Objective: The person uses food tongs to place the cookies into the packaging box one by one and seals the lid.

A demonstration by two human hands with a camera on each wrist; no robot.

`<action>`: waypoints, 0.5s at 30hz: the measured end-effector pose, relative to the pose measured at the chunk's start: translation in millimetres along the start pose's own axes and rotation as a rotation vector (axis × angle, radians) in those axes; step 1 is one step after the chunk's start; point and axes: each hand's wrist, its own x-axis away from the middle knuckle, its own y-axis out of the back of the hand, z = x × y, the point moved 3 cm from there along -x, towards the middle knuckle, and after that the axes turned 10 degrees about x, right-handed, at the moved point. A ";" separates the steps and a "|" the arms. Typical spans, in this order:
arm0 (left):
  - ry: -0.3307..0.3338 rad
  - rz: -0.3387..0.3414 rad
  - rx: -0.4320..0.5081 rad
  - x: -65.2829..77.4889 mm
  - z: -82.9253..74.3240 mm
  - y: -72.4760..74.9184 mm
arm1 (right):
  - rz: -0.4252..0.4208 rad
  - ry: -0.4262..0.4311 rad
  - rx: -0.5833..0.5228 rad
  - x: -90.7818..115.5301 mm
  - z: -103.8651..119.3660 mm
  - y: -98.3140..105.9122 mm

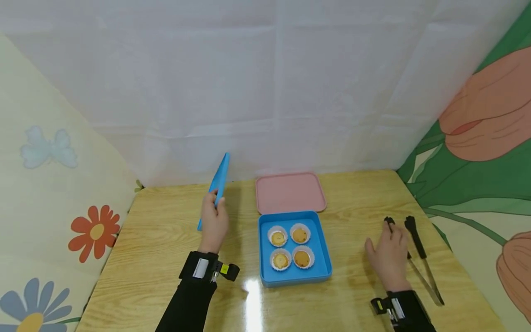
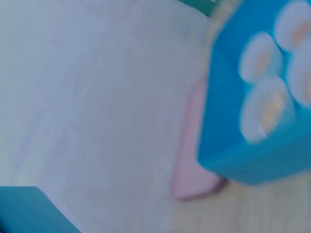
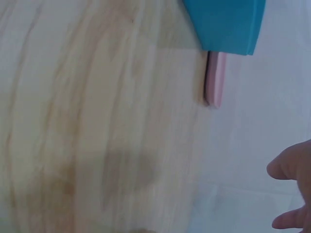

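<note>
My left hand [image 1: 214,226] grips a flat blue lid [image 1: 221,177] by its edge, thumb on one side and fingers on the other. The lid is tilted up on its side, left of a blue box [image 1: 295,275]. Several small tarts or muffins in white paper cups, one of them a tart [image 1: 278,238], sit inside this box. My right hand [image 1: 390,258] reaches over black-handled metal tongs [image 1: 419,242], its fingers overlapping one handle in the head view. Thumb and a finger [image 3: 289,165] show spread apart in the right wrist view.
Behind the blue box a pink lid or tray [image 1: 290,192] lies flat on the wooden table [image 1: 157,276]. A white cloth [image 1: 207,83] hangs along the table's back edge. Flower-printed panels [image 1: 477,193] stand at both sides.
</note>
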 end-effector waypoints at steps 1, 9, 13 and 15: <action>0.004 -0.025 0.051 -0.5 -7.6 1.1 | 0.008 -0.002 -0.021 -0.8 1.9 0.8; 0.032 -0.050 0.463 17.2 -61.3 -4.4 | 0.042 0.025 -0.228 -10.3 29.9 12.0; 0.096 0.024 0.686 31.1 -80.6 -15.2 | 0.127 0.025 -0.371 -13.4 44.8 14.6; 0.143 0.068 0.761 36.9 -85.6 -21.6 | 0.193 0.014 -0.461 -14.8 51.3 14.1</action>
